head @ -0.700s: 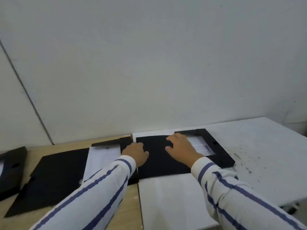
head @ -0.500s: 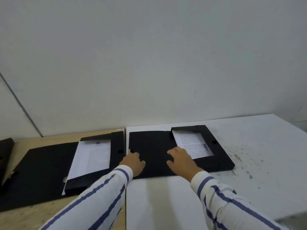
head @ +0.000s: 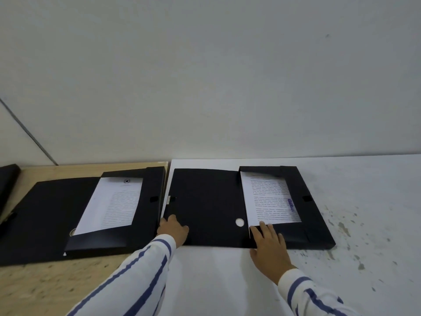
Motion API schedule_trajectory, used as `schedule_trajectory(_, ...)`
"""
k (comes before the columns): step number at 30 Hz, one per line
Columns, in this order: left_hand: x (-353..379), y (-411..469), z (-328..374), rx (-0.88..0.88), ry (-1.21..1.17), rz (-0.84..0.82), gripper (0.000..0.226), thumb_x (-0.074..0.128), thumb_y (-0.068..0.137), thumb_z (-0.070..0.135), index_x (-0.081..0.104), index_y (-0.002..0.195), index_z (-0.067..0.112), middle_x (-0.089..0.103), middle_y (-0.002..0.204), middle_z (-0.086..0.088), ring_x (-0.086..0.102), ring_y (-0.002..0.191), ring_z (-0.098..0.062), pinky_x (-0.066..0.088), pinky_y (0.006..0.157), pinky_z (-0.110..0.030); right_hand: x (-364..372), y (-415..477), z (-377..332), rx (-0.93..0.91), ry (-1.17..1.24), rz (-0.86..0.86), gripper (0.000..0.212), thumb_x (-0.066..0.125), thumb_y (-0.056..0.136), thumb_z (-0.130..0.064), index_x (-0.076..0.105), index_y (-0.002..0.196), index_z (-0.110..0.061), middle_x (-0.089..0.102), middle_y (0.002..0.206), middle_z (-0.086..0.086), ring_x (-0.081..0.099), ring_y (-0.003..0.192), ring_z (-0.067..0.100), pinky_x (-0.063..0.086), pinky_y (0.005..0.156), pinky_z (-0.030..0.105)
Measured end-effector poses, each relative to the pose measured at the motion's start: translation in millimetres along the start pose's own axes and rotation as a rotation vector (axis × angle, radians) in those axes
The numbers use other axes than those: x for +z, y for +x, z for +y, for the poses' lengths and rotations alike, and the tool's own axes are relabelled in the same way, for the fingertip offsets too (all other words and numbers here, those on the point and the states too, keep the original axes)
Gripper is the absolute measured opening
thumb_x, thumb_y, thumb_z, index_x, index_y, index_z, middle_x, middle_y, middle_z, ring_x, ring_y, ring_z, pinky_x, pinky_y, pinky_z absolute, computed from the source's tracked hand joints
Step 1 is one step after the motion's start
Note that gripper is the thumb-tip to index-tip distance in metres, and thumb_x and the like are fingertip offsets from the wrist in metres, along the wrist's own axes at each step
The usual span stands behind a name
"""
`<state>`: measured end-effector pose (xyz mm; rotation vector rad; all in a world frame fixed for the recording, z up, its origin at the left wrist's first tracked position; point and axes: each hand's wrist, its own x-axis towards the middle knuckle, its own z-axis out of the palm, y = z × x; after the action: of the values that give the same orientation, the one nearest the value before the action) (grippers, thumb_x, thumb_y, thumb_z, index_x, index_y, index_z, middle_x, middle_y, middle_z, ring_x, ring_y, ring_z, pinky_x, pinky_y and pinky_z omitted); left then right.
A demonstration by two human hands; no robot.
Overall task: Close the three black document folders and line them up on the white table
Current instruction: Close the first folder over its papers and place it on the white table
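Left grip [head: 174, 229] flat and unclenched on the open folder [head: 206, 206] at its near left corner; right grip [head: 268, 241] spread flat on the near edge beside the printed sheet [head: 271, 198]. Black, lying open at the white table's [head: 227, 281] far left edge. Second open folder [head: 52, 215] on the wooden table [head: 45, 288] alongside.
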<state>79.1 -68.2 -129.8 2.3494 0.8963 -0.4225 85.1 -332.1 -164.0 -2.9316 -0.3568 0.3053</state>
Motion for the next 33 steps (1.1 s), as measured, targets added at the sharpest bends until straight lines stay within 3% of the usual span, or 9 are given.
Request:
schedule_trajectory(8,11,17,5,-0.085,0.051,0.042,0.058,0.054,0.088,0.033,0.036,0.141,0.015,0.025,0.152,-0.013,0.03,0.135,-0.036,0.034,0.109,-0.045,12,7,4,0.023,0.0,0.032,0.054,0.041,0.097,-0.033,0.023,0.148,-0.03,0.022,0.16,0.001,0.012,0.149,0.024,0.011,0.121,0.047)
schedule_trajectory(14,9,23,3,-0.124,0.065,0.099,0.055,0.055,0.085,0.035,0.042,0.135,0.018,0.026,0.148,-0.009,0.029,0.131,-0.034,0.035,0.104,-0.048,15,12,7,0.035,0.033,0.037,0.053,0.043,0.098,-0.031,0.025,0.147,-0.029,0.025,0.158,0.0,0.013,0.149,0.022,0.008,0.122,0.045)
schedule_trajectory(25,-5,28,18,-0.153,0.097,0.067,0.06,0.053,0.084,0.037,0.038,0.138,0.016,0.024,0.149,-0.01,0.026,0.133,-0.033,0.032,0.105,-0.05,18,20,7,0.054,0.059,0.035,0.053,0.046,0.098,-0.03,0.028,0.147,-0.026,0.026,0.158,0.001,0.014,0.149,0.022,0.006,0.121,0.044)
schedule_trajectory(30,-35,26,25,-0.103,0.033,0.098,0.054,0.052,0.087,0.03,0.04,0.135,0.009,0.046,0.137,-0.015,0.041,0.125,-0.034,0.041,0.095,-0.045,18,19,6,0.061,0.053,0.039,0.052,0.047,0.097,-0.029,0.03,0.146,-0.026,0.028,0.157,0.001,0.016,0.148,0.023,0.007,0.121,0.045)
schedule_trajectory(33,-60,22,31,0.008,-0.163,0.133,0.037,0.052,0.089,0.017,0.049,0.124,0.004,0.057,0.114,-0.016,0.056,0.1,-0.031,0.044,0.08,-0.037,15,18,4,0.064,0.059,0.04,0.05,0.047,0.097,-0.029,0.032,0.145,-0.026,0.03,0.156,0.002,0.017,0.148,0.023,0.008,0.121,0.045)
